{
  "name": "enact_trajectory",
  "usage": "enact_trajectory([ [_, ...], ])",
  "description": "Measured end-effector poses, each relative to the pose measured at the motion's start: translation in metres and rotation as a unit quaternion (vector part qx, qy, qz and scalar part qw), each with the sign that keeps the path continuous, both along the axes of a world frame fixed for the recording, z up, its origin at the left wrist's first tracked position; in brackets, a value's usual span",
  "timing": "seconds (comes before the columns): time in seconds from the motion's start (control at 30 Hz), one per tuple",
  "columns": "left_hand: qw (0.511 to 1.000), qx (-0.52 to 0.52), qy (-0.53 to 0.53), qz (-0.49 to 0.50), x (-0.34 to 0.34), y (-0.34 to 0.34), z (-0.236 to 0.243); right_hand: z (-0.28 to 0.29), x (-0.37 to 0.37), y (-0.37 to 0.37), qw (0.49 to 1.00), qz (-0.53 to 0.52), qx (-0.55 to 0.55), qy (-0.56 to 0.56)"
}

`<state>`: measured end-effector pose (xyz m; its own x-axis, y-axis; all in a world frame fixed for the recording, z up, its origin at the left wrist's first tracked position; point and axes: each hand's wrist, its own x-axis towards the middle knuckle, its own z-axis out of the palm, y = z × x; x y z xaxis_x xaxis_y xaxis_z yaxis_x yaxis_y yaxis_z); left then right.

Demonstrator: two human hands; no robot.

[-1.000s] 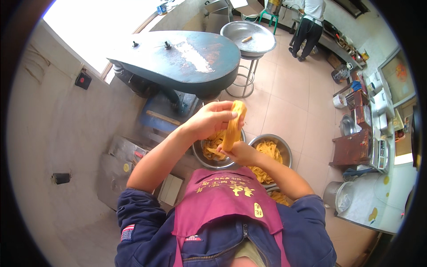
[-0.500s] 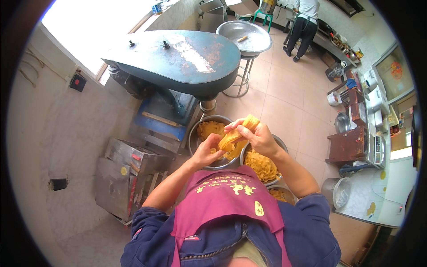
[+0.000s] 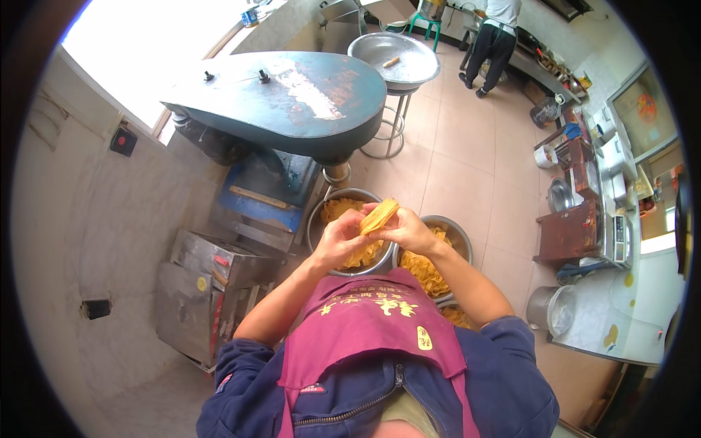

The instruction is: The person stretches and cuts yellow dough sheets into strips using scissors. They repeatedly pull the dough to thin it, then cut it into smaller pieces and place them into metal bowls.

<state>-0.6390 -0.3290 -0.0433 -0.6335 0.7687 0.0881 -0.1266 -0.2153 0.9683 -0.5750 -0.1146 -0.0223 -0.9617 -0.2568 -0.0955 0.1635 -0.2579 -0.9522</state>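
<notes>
Between my two hands is a folded bundle of flat yellow strips (image 3: 380, 214), tilted up to the right. My left hand (image 3: 342, 239) grips its left end with curled fingers, and my right hand (image 3: 405, 232) holds it from below and the right. Beneath them are a metal bowl (image 3: 316, 233) with yellow strips inside and, to its right, a second bowl (image 3: 466, 249) heaped with the same strips (image 3: 420, 269). More strips (image 3: 454, 316) show in a third container, mostly hidden by my right arm. The fingertips behind the bundle are partly hidden.
A green-topped machine (image 3: 336, 80) stands ahead, beside a wide basin (image 3: 412, 51) on a stand. A steel box (image 3: 182, 314) is at the left. A side table with drawers (image 3: 566, 237) and a bucket (image 3: 540, 306) line the right. A co-worker (image 3: 491, 51) stands at the far counter.
The strips went from a long upright hank to a shorter, folded, tilted bundle. My hands moved from one above the other to side by side, my left hand lower and my right hand higher.
</notes>
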Motion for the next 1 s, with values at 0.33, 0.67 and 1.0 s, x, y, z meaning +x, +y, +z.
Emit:
enact_trajectory([
  [0.33,0.986,-0.141,-0.091,0.01,-0.011,0.0,-0.008,-0.053,-0.001,0.004,0.988,-0.065,0.13,-0.045],
  [0.67,0.893,-0.072,-0.382,0.227,-0.065,-0.118,-0.066,-0.127,0.076,0.124,0.906,-0.334,-0.189,-0.181],
  [1.0,0.835,0.052,-0.45,0.313,-0.064,-0.223,-0.042,-0.137,0.218,0.304,0.725,-0.611,-0.276,-0.159],
])
